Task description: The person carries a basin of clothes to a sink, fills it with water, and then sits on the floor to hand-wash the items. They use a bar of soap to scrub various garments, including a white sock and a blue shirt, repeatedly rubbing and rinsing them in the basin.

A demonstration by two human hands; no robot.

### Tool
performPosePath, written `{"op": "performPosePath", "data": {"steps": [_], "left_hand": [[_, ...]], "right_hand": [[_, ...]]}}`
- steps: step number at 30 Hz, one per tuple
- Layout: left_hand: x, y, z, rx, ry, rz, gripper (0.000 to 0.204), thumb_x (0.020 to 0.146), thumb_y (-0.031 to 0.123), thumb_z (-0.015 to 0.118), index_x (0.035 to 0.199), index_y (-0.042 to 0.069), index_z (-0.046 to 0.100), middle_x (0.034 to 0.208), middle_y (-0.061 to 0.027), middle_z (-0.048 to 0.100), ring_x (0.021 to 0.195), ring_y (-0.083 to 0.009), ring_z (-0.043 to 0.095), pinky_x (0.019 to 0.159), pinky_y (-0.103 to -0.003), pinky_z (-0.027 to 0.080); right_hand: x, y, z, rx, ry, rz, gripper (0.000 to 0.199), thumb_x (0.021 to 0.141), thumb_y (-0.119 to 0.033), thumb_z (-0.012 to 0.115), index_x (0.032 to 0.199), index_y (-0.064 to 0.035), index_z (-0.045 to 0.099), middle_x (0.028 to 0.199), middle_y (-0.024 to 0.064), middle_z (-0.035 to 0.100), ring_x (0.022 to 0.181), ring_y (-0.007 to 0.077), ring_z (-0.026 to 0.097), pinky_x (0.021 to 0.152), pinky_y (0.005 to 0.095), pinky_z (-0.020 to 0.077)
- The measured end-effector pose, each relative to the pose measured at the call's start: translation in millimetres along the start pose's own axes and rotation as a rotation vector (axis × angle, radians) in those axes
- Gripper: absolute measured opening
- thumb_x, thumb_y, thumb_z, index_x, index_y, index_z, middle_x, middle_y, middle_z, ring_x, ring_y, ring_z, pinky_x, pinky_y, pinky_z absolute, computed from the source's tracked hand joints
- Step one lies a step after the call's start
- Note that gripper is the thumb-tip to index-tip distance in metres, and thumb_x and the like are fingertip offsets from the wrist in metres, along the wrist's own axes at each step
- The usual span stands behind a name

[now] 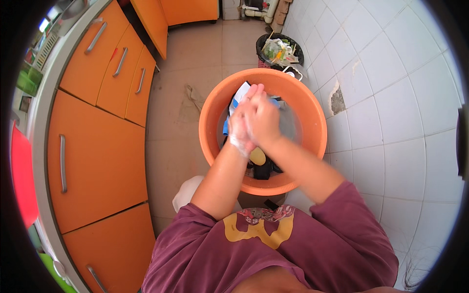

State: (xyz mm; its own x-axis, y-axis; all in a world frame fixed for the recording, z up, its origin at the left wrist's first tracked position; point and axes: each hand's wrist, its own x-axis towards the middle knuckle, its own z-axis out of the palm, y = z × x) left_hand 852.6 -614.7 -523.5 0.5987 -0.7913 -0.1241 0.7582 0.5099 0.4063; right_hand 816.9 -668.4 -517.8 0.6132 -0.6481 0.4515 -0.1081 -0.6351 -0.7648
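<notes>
Over an orange plastic tub [262, 72], my two hands are pressed together, smeared a little by motion. My left hand [239, 122] has its fingers stretched out, with white suds at the wrist. Across it lies my right hand [264, 117], its fingers bent around the left. Nothing shows between the palms, though the space there is hidden. Below the hands, cloudy water [290, 124] fills part of the tub. White-and-blue cloth [239, 94] and dark cloth [262, 170] lie in it. A pale yellow oval piece, like a bar of soap [257, 156], shows between my forearms.
Orange cabinets [93, 156] with a light countertop run along the left. A white tiled wall [381, 93] with a chipped patch [337, 100] stands close on the right. Behind the tub is a bin lined with a black bag [261, 46], holding scraps. Tiled floor [188, 53] lies between.
</notes>
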Motion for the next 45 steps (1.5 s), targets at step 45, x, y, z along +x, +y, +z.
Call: {"op": "performPosePath", "data": {"steps": [45], "left_hand": [[-0.9,2.0,-9.9,0.095,-0.019,0.004,0.05,0.099,0.028,0.028,0.142,0.003,0.032,0.149,-0.0087,0.031,0.14,-0.0223,0.024,0.112,-0.035,0.022]], "right_hand": [[-11.2,-8.7,-2.6,-0.057,-0.095,0.15,0.027,0.083,-0.027,0.06,0.068,-0.0039,0.06,0.071,0.0208,0.061,0.068,0.0395,0.062,0.059,0.0469,0.047]]}}
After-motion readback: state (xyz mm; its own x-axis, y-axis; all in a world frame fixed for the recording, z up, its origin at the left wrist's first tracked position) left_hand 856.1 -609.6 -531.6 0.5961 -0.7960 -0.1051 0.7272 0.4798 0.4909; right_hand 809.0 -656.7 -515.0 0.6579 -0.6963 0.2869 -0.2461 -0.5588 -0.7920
